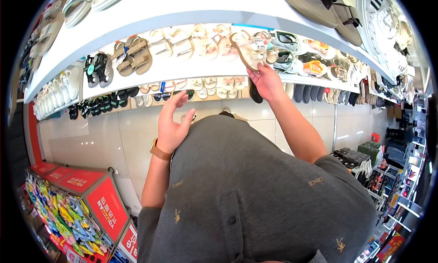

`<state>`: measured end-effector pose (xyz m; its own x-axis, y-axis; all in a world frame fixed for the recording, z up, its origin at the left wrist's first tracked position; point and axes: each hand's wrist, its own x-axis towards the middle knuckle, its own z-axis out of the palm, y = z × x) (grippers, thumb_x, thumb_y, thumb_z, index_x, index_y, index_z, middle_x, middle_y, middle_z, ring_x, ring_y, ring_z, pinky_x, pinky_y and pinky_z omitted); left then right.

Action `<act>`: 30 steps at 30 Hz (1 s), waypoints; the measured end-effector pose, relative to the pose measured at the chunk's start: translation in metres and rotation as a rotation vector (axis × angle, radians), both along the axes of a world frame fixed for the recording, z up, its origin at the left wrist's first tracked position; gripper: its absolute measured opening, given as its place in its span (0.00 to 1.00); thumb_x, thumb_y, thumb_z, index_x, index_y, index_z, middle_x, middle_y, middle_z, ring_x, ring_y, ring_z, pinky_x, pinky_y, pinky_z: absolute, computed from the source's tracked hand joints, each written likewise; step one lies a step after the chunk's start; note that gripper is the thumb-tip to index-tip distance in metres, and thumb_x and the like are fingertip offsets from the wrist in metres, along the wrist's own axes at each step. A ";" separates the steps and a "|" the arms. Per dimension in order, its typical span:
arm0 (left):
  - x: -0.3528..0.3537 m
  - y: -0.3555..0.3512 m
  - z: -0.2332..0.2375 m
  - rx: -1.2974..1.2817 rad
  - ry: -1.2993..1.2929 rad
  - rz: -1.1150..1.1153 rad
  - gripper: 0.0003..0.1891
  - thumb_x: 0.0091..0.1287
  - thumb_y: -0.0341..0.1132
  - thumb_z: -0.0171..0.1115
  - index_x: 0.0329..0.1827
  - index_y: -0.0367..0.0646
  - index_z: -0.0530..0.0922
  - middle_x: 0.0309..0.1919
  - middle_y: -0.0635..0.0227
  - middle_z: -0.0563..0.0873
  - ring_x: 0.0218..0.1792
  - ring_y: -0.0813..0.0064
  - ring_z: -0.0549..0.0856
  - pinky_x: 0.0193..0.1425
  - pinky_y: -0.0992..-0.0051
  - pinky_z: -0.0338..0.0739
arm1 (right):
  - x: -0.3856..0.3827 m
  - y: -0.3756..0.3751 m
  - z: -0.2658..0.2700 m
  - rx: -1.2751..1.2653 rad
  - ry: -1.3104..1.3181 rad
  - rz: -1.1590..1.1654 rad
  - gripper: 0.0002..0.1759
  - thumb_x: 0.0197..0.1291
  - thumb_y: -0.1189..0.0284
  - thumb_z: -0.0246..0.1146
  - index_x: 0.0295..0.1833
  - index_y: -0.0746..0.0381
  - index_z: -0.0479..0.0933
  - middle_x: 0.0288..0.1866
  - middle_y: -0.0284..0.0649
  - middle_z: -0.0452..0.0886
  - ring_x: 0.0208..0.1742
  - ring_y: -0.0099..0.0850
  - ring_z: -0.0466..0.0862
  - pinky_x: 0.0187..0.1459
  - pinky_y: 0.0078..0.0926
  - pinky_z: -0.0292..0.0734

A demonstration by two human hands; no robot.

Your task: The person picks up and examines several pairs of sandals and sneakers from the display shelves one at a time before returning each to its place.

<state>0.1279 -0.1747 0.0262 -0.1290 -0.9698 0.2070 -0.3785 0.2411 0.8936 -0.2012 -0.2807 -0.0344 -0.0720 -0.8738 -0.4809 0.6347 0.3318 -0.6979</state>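
My right hand pinches one end of a beige strappy sandal at the edge of the white shelf. The sandal is tilted, its far end over the shelf, beside other light sandals. My left hand is in the air in front of the shelf, fingers apart and holding nothing. A watch with a brown strap is on the left wrist. Nearest to that hand are small sandals on the lower shelf. Pink sandals and brown strap sandals stand farther left on the white shelf.
An upper shelf with large sandals juts out above. White and orange shoes stand to the right. At lower left is a red-signed bin full of colourful footwear. Racks and boxes stand at right, on a tiled floor.
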 end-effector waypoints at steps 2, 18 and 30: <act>0.002 0.007 -0.011 0.117 0.118 0.020 0.26 0.69 0.24 0.68 0.70 0.38 0.75 0.56 0.59 0.86 0.57 0.68 0.85 0.64 0.68 0.79 | -0.007 -0.019 -0.020 0.003 -0.006 -0.065 0.16 0.79 0.78 0.50 0.67 0.68 0.68 0.63 0.47 0.79 0.60 0.39 0.84 0.64 0.37 0.83; 0.021 0.034 -0.037 0.372 0.365 0.157 0.25 0.76 0.26 0.62 0.75 0.39 0.69 0.57 0.62 0.84 0.56 0.74 0.85 0.62 0.74 0.79 | 0.019 -0.009 -0.059 0.164 0.298 -0.039 0.32 0.69 0.79 0.62 0.75 0.75 0.61 0.64 0.53 0.74 0.59 0.39 0.80 0.61 0.32 0.81; 0.018 0.033 -0.035 0.388 0.395 0.143 0.25 0.74 0.28 0.66 0.73 0.39 0.72 0.54 0.62 0.85 0.52 0.77 0.85 0.59 0.74 0.81 | 0.081 -0.070 -0.057 0.311 -0.147 -0.027 0.25 0.76 0.72 0.59 0.70 0.73 0.61 0.63 0.54 0.71 0.63 0.45 0.77 0.66 0.39 0.80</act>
